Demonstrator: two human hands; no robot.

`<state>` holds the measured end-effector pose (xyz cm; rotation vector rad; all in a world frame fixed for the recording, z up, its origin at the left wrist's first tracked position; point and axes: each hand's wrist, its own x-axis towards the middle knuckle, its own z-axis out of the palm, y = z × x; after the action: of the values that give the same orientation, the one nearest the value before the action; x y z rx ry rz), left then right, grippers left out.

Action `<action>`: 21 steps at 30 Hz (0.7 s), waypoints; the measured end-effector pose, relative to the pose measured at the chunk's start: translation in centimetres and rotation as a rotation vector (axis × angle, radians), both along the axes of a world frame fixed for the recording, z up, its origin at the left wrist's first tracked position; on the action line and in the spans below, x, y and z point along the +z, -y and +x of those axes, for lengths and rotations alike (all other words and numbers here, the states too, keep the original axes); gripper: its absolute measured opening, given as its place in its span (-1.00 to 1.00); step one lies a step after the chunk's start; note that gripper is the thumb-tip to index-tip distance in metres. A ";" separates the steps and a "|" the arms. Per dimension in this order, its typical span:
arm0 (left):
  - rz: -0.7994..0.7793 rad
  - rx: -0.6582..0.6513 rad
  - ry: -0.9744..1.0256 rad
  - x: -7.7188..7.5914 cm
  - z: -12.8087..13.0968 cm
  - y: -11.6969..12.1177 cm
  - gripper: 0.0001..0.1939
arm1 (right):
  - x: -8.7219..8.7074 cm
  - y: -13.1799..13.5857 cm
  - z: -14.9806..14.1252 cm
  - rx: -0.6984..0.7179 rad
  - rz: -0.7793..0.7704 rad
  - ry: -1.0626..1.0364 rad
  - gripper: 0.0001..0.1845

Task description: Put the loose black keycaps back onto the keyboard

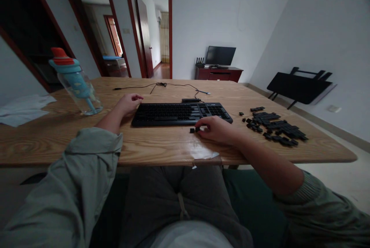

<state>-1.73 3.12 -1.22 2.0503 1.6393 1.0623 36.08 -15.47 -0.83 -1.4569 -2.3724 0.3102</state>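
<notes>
A black keyboard lies lengthwise on the wooden table in front of me, with keycaps in place on much of it. At its far left corner my left hand rests with curled fingers, the thumb against the keyboard's edge. Just below the keyboard's near right edge, my right hand pinches a small black keycap between thumb and forefinger, low over the tabletop. Another loose keycap lies on the table directly left of it. Farther right, many loose black keycaps are spread in a pile.
A clear bottle with a red lid stands at the left beside white paper. Behind the keyboard lie a black cable and a dark oblong box. Clear tape covers part of the table's front edge.
</notes>
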 end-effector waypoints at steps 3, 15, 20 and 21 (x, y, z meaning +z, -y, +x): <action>0.010 0.007 -0.009 0.0 0.1 0.1 -0.72 | -0.1 0.1 0.1 0.030 0.042 -0.014 -0.73; -0.005 0.006 0.009 0.1 0.1 0.3 -0.76 | -0.5 -0.3 0.2 0.093 0.145 0.000 -0.82; -0.001 -0.004 0.014 0.0 0.1 0.1 -0.76 | -0.4 -0.5 0.0 0.125 0.129 -0.010 -0.82; 0.002 -0.007 0.012 0.0 0.1 0.0 -0.76 | -0.4 -0.5 0.0 0.123 0.128 -0.010 -0.83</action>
<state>-1.68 3.11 -1.21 2.0453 1.6245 1.0723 36.04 -14.97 -1.20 -1.2526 -2.4300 0.1909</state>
